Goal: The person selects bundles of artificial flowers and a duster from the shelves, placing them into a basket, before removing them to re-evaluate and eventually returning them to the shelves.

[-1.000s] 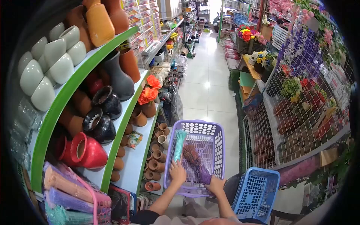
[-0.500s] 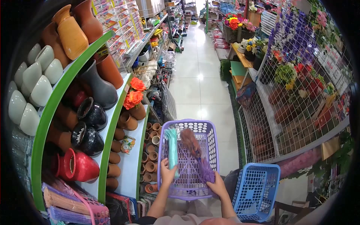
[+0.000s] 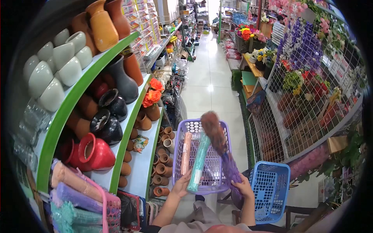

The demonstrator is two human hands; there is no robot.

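In the head view, a purple plastic basket (image 3: 175, 155) with perforated sides stands in front of me. A peach wrapped roll (image 3: 185, 149) and a teal wrapped roll (image 3: 199, 165) lie lengthwise in it. My left hand (image 3: 182, 185) is at the near left corner, fingers stretched out close to the rolls' lower ends. With my right hand (image 3: 243, 187) I grip the purple lower part of a long, brown-topped bundle (image 3: 215, 134), which slants over the basket's right side. Its brown upper end is slightly blurred.
A blue basket (image 3: 288, 190) stands to the right. On the left, green-edged shelves (image 3: 134, 163) carry vases and clay pots; a pink basket (image 3: 112, 206) of similar rolls sits at lower left. A wire rack (image 3: 299, 128) with artificial flowers lines the right. A tiled aisle (image 3: 210, 73) runs ahead.
The peach roll now shows in the basket, and the teal roll slants. My left hand has come off the teal roll. The bundle in my right hand has moved right and up, and the view has shifted.
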